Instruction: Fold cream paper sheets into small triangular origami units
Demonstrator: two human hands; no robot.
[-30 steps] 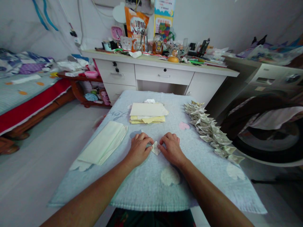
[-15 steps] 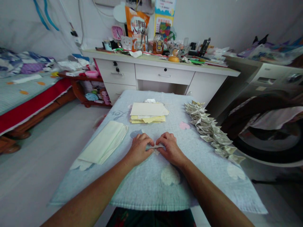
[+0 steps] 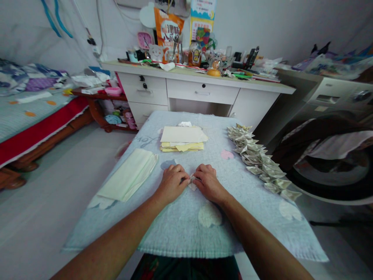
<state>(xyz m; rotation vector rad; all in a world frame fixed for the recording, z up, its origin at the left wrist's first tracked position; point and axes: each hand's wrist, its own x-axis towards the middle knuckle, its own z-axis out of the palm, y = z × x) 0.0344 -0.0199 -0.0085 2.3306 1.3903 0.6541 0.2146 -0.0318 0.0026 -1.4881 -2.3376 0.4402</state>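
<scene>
On the cloth-covered surface (image 3: 175, 233): a small folded paper (image 3: 192, 186) is lying between the left hand (image 3: 175, 180) and right hand (image 3: 207, 181);
Left grip: fingers are curling nearly closed, pinching the paper's left side;
Right grip: fingers are bending likewise, pinching its right side;
Beyond both: a paper stack (image 3: 183, 135) is resting;
Leftward: pale folded sheets (image 3: 128, 175) are lying flat;
Rightward: pointed paper pieces (image 3: 259, 161) are sitting in an overlapping row.

On the shiny orange plastic bag (image 3: 169, 31), large Chinese characters include 味. The blue-and-yellow paper poster (image 3: 203, 9) bears Chinese print too small to read, as is the label on the amber glass jar (image 3: 194, 54). Dark script on the pale blue cloth (image 3: 175, 221) is unclear.
</scene>
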